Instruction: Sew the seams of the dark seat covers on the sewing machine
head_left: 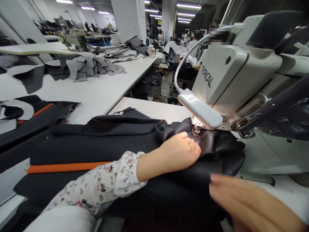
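Note:
A black leather-like seat cover (142,141) with an orange stripe (67,167) lies across the sewing table, its right part bunched under a sewing machine (217,77). My left hand (180,151), in a floral sleeve, is closed on the material just in front of the presser foot (196,130). Its fingertips are hidden in the folds. Blurred by motion, my right hand (251,201) is at the lower right with its fingers stretched out, beside the cover and holding nothing visible. Orange thread shows near the needle.
A small white lamp (200,109) on a flexible metal tube glows over the needle. Grey cut fabric pieces (89,66) are heaped on the white table (106,87) at the left. More dark pieces with orange trim (43,111) lie nearer. Behind, people sit among other machines.

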`<state>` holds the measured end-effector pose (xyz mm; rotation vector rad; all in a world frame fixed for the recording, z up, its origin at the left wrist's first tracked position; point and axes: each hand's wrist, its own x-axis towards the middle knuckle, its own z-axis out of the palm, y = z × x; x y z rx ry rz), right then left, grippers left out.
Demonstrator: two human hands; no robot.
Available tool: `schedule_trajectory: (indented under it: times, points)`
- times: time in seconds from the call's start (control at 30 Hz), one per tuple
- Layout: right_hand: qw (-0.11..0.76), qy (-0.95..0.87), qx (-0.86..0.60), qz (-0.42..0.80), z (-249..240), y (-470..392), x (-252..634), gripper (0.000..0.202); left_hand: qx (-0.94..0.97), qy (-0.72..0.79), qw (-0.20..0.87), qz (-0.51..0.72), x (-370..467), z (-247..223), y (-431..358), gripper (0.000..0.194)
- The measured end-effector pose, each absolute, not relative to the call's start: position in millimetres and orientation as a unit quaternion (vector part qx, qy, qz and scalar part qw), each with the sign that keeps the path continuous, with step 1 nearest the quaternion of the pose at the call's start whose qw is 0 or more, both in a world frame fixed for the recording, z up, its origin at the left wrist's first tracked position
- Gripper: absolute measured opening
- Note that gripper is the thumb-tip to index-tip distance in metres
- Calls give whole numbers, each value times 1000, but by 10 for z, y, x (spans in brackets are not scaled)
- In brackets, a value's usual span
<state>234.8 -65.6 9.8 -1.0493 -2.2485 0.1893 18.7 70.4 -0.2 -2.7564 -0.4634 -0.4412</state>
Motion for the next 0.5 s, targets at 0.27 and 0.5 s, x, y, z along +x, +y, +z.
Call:
schedule_trajectory:
  times: [0.27,0.5]
  points:
    - [119,-869,-444,-184,154,-30,2056,27,-963,-74,138,-218,25,58,992,26]
    - [140,-855,-458,-200,88,-53,2093,32,-979,-26,125,-159,23,203,1127,22]
